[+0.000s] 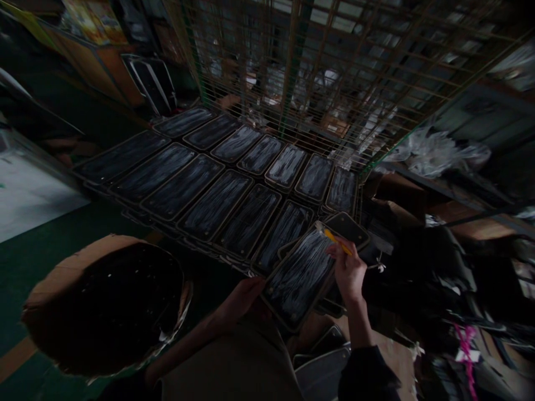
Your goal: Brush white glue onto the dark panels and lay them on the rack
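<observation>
The room is dim, with a green floor [12, 281] and a wire cage [295, 55] standing behind two rows of dark panels [215, 203]; these lie side by side and cover what bears them. Plastic bags [438, 150] sit to the right, and a round tub [79, 253] (dark inside, tan at the rim) stands at lower left. The held panel [301, 273] is at the near right corner, tilted, in front of the person — a rounded rectangle, dark with a paler border, streaked whitish along its length, with small light spots near its corners. The left hand [248, 292] clasps its left edge, fingers partly hidden; the right hand [350, 273] pinches a yellow-handled brush [330, 235], bristles at the panel's far end.
</observation>
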Action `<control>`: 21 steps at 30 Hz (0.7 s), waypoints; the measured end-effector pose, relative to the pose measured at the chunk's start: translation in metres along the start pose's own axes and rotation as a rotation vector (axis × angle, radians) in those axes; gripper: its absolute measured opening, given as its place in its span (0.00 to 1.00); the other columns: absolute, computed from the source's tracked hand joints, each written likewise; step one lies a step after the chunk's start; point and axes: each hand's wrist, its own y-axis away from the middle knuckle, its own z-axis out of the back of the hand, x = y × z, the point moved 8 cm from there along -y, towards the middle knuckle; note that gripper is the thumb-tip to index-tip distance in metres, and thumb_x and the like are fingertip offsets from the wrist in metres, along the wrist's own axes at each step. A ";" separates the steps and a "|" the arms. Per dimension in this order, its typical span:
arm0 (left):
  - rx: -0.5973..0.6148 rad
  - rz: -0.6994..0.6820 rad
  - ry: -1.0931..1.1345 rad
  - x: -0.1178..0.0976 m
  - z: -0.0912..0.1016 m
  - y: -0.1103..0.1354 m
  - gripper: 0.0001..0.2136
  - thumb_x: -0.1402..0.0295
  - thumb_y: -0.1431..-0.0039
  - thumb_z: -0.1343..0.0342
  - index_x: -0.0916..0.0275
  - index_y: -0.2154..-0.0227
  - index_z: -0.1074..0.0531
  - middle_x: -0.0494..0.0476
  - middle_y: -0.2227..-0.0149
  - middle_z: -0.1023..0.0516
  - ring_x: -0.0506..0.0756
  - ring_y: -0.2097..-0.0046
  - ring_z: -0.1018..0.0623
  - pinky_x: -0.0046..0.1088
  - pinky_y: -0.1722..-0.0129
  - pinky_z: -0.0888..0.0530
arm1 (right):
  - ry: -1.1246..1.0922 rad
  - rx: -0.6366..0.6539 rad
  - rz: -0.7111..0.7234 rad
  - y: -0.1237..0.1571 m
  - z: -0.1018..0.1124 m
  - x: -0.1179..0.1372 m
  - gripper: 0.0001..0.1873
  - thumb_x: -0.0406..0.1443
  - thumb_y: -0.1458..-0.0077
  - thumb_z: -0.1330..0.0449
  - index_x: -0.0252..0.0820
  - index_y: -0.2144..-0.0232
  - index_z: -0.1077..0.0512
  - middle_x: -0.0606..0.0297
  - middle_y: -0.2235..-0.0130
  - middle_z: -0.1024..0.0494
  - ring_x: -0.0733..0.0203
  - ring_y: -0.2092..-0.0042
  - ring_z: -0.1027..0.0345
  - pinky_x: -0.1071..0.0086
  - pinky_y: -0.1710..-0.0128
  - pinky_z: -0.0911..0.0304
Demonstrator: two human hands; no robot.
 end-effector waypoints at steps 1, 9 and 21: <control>0.003 -0.006 0.010 0.000 0.000 0.000 0.26 0.42 0.49 0.44 0.64 0.70 0.36 0.53 0.79 0.25 0.56 0.77 0.21 0.25 0.80 0.27 | 0.003 -0.016 -0.004 -0.001 0.001 -0.004 0.18 0.44 0.35 0.51 0.39 0.52 0.31 0.62 0.68 0.22 0.61 0.68 0.25 0.69 0.66 0.29; 0.079 -0.047 0.029 -0.007 -0.003 0.002 0.22 0.48 0.42 0.46 0.65 0.64 0.35 0.55 0.77 0.24 0.56 0.76 0.21 0.25 0.80 0.26 | 0.168 -0.159 -0.033 0.051 0.045 0.007 0.13 0.39 0.35 0.49 0.41 0.53 0.30 0.66 0.68 0.21 0.65 0.69 0.25 0.74 0.67 0.31; 0.143 -0.203 0.111 -0.082 -0.028 0.016 0.11 0.62 0.36 0.48 0.66 0.59 0.32 0.53 0.80 0.26 0.54 0.78 0.23 0.23 0.81 0.29 | 0.139 -0.394 -0.095 0.113 0.042 -0.006 0.16 0.37 0.36 0.46 0.41 0.47 0.31 0.62 0.61 0.19 0.60 0.62 0.24 0.70 0.62 0.31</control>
